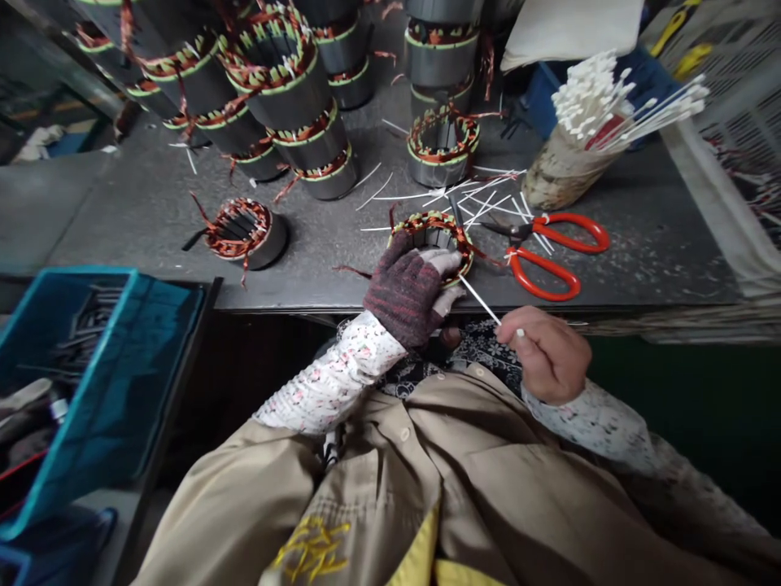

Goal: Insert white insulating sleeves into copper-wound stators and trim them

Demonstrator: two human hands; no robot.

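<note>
My left hand (412,285), in a dark knitted glove with pale fingertips, lies over a motor stator (467,244) near the bench's front edge. Its fingers curl onto the rim and copper windings and hide part of them. Bare and closed, my right hand (552,350) pinches a white cable tie (481,299) by its head end. The tie's far end reaches the near right side of the stator's rim. Just right of the stator lie red-handled scissors (518,232), blades towards it. Loose white tie pieces (482,199) are scattered behind.
Stacked stators (293,106) fill the back left, with another stack (442,49) at the back. A single stator (247,232) stands left. A worn holder (552,167) full of cable ties is at right, by a white crate (708,187). A teal bin (131,325) stands at lower left.
</note>
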